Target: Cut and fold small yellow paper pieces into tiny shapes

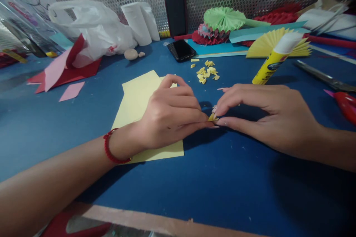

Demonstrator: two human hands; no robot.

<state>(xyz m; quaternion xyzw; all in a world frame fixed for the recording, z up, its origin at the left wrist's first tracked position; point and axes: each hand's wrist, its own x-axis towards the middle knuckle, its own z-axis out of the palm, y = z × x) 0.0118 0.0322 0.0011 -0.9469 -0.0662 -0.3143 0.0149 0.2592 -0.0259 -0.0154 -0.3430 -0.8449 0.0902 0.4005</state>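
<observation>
My left hand and my right hand meet near the middle of the blue table. Both pinch one small yellow piece of paper between thumb and fingertips, so most of it is hidden. Pale yellow paper sheets lie under my left hand and wrist. Just beyond the fingers is a little heap of yellow paper scraps. A yellow glue stick with a white cap stands tilted in view behind my right hand.
A phone lies flat at the back, and another dark phone stands upright behind it. Folded paper fans, green and yellow, sit back right. Scissors lie far right. A white plastic bag and pink paper are left.
</observation>
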